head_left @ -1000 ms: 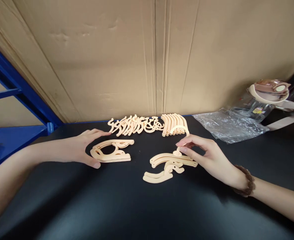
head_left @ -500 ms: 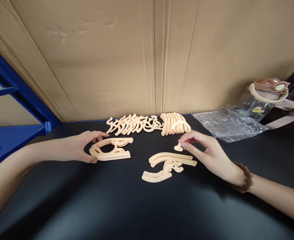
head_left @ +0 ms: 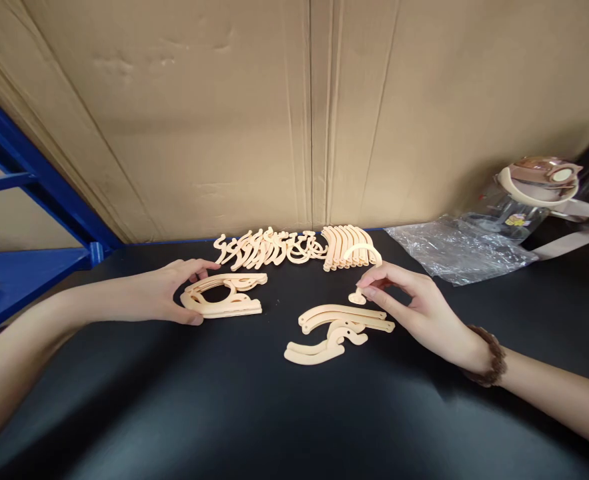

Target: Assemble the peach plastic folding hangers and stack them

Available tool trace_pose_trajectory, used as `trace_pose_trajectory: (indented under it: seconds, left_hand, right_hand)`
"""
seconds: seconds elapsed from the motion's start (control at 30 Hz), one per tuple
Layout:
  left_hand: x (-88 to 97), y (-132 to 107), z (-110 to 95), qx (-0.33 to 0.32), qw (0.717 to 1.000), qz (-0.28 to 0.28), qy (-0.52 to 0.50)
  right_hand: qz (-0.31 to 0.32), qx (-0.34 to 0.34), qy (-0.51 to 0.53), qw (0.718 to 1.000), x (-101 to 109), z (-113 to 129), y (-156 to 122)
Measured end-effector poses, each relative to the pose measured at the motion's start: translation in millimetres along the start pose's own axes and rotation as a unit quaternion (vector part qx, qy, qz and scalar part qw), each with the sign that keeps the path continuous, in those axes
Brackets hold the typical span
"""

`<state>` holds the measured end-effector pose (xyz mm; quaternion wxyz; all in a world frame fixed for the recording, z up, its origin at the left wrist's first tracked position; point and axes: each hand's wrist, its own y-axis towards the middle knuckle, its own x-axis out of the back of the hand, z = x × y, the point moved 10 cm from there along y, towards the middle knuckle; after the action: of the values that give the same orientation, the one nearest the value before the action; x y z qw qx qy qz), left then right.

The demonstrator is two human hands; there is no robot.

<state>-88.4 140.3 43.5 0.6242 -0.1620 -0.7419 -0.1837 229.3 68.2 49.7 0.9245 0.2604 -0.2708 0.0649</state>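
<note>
My left hand (head_left: 174, 293) curves round the left end of a small stack of beige folded plastic hangers (head_left: 224, 309), thumb on the near edge and fingers at the far side. The stack lies on the black table. Between the thumb and fingertips of my right hand (head_left: 409, 300) is a beige hanger hook (head_left: 357, 298), its oval base hanging down and its curved top showing above the fingers. Just below this hand lie two curved hanger arms (head_left: 341, 317), and nearer to me two overlapping S-shaped hanger pieces (head_left: 319, 352).
Along the back lie a jumbled row of S-shaped pieces (head_left: 264, 250) and a neat row of curved arms (head_left: 344, 247). Crinkled clear plastic (head_left: 464, 250) and a clear bottle with a brown lid (head_left: 537, 173) are at right. A cardboard wall (head_left: 214, 120) stands behind; a blue metal frame (head_left: 64, 193) is at left.
My left thumb has slid a little to the right along the stack, and the stack's near edge has shifted slightly away from me. My right hand stays almost still with the hook.
</note>
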Motion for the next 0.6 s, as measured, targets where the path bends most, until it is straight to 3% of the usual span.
trace_pose_trajectory:
  seconds: [0.3, 0.43, 0.6]
  left_hand:
    - [1.8, 4.8, 4.5, 0.016, 1.000, 0.022, -0.015]
    - [3.5, 1.7, 1.7, -0.005, 1.000, 0.013, 0.003]
    - [16.2, 3.9, -13.6, 0.026, 0.999, -0.030, -0.021]
  right_hand:
    - [0.003, 0.001, -0.003, 1.000, -1.4, 0.0, -0.1]
    - [0.005, 0.003, 0.003, 1.000, -2.0, 0.1, 0.0]
    - [0.010, -0.006, 0.011, 1.000, -2.8, -1.4, -1.0]
